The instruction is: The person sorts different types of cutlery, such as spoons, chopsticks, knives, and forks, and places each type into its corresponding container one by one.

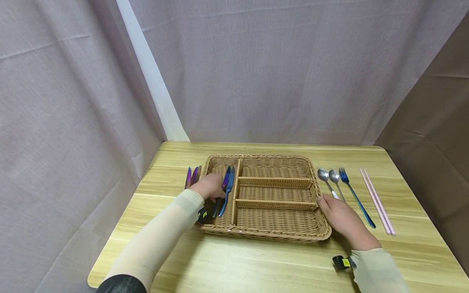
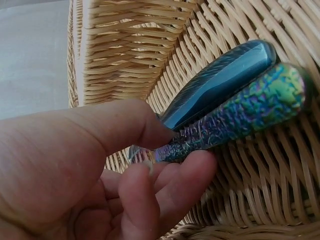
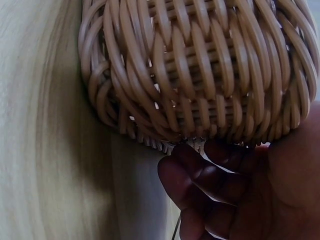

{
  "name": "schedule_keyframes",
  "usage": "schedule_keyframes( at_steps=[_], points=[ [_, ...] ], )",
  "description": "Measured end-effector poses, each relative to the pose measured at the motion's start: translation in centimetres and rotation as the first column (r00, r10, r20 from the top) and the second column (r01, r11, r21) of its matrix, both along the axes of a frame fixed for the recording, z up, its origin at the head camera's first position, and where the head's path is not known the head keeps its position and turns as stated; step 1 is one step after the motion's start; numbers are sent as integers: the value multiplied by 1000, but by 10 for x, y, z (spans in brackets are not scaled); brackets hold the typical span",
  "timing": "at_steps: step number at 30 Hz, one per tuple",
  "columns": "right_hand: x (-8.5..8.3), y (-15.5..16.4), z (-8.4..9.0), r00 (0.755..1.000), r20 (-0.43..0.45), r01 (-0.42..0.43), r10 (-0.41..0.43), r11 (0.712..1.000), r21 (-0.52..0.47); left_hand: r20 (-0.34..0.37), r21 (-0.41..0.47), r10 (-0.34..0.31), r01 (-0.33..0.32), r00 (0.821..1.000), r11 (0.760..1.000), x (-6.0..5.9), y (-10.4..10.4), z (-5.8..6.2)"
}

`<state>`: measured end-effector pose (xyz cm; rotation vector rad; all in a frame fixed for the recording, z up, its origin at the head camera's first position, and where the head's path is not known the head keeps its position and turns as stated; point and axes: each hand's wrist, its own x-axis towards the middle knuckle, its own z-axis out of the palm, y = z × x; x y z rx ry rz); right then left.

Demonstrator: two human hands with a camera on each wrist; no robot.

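Note:
A wicker cutlery basket with several compartments stands on the table. My left hand reaches into its long left compartment. There, thumb and fingers pinch a knife with a textured rainbow handle; its purple blade shows past the hand. Alongside lies a blue knife, whose smooth handle is close to the hand in the left wrist view. At the basket's right side, my right hand grips the wall, thumb at the rim and curled fingers against the outside and underside.
Left of the basket lie purple knives and a brownish one, partly hidden by the left hand. To the right are two spoons, a blue fork and pink chopsticks. Curtains hang behind the table.

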<state>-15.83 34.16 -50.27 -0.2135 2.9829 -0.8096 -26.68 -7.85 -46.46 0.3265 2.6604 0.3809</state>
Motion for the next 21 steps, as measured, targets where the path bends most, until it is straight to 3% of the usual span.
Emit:
schedule_keyframes(
  at_steps=[21],
  points=[
    [2,-1,3,1000,5,-2,2,1000,-10,3,-1,-8,8,1000,1000,-1,0,-4]
  ],
)
